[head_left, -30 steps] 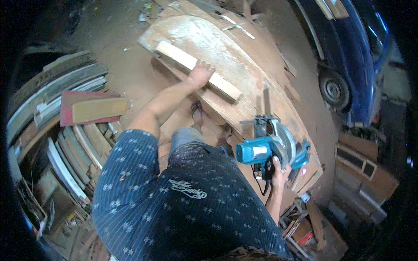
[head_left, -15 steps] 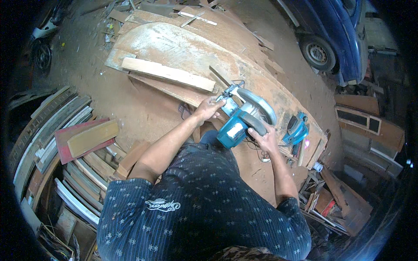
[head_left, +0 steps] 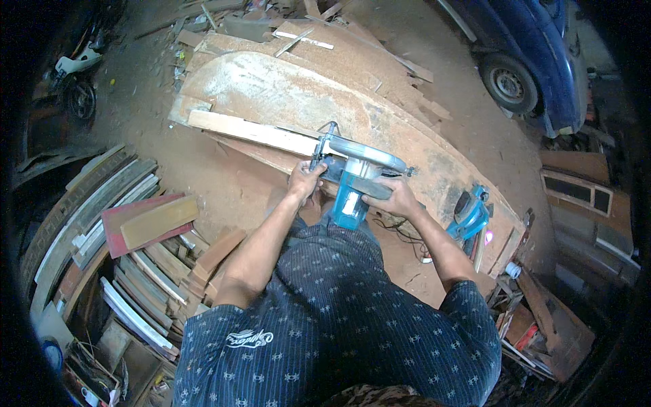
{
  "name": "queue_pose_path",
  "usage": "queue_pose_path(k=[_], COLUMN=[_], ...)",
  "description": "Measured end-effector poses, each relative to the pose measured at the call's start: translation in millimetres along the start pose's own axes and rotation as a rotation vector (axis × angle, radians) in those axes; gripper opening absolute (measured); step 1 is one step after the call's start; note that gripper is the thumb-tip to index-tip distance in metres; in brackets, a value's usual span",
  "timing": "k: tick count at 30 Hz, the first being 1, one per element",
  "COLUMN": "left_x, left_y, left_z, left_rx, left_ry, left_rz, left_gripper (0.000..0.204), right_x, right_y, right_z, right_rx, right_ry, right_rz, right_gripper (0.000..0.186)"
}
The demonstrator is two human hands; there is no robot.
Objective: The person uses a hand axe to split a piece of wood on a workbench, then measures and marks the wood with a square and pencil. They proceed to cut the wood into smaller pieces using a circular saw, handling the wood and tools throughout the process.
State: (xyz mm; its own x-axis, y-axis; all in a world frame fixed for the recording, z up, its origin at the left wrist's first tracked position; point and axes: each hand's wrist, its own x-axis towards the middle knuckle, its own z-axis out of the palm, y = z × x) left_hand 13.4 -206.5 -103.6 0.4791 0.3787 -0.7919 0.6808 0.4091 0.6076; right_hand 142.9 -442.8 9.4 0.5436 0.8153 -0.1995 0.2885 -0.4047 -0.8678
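Note:
A teal circular saw (head_left: 350, 201) with a grey blade guard is in both my hands, its front end at the near right end of a pale wooden board (head_left: 251, 129). My right hand (head_left: 397, 197) wraps round the dark rear handle. At the front, my left hand (head_left: 306, 181) grips the edge of the saw's base plate, fingers closed. The board lies along the near edge of a worn, dusty wooden workbench (head_left: 298, 88). The blade's lower part is hidden by the guard and the board.
A second teal power tool (head_left: 469, 216) rests on the bench's right end, near a dark cord (head_left: 393, 230). Stacked planks (head_left: 142, 271) stand on the left, with a red panel (head_left: 112, 227) among them. A blue car (head_left: 536, 61) is parked at the far right.
The saw has moved left and turned, from tilted with its blade showing to lined up against the board's end. Both hands have moved left with it.

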Motion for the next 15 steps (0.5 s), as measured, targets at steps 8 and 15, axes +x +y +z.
queue_pose_path(k=[8, 15], left_x=[0, -8], left_y=[-5, 11], left_z=[-5, -20], left_rx=[-0.021, 0.034], left_ry=[0.109, 0.132], left_rz=[0.099, 0.082], left_gripper=[0.041, 0.043], right_x=[8, 20], right_y=[-8, -20], right_z=[8, 20], right_rx=[0.014, 0.065], right_ry=[-0.053, -0.086], right_rz=[0.024, 0.089], right_gripper=[0.040, 0.045])
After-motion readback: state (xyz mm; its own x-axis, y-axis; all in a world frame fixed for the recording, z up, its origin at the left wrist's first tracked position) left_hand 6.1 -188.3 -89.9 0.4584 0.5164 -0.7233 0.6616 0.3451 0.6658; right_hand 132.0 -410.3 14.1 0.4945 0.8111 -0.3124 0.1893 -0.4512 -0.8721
